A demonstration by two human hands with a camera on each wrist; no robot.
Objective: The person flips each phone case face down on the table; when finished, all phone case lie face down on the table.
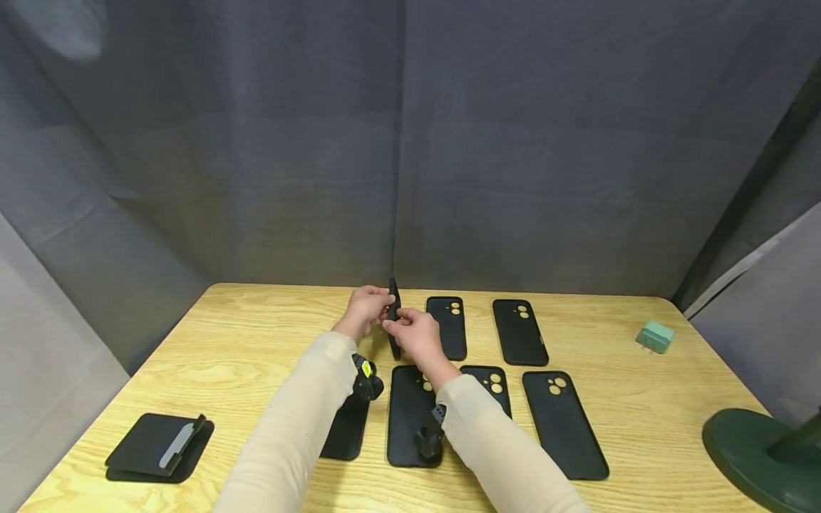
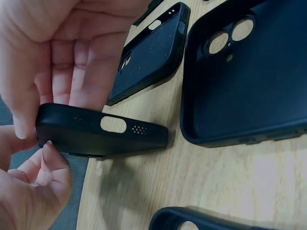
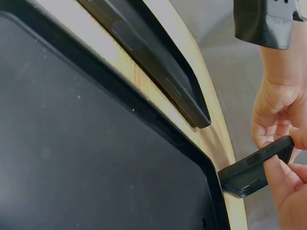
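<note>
Hands meet at the far middle of the desk [image 1: 256, 335] in the head view: left hand [image 1: 365, 308] and right hand [image 1: 415, 333] pinch a black phone case [image 1: 393, 313] standing on edge between them, 6 other cases lying flat around.

Left wrist view: the case [image 2: 103, 134] shows its port edge, the left hand's fingers [image 2: 76, 72] behind it, thumb on its end, right hand [image 2: 31, 191] below.

Right wrist view: both grips are clamped on the case [image 3: 256, 165], held just beside a flat case [image 3: 96, 158].
</note>
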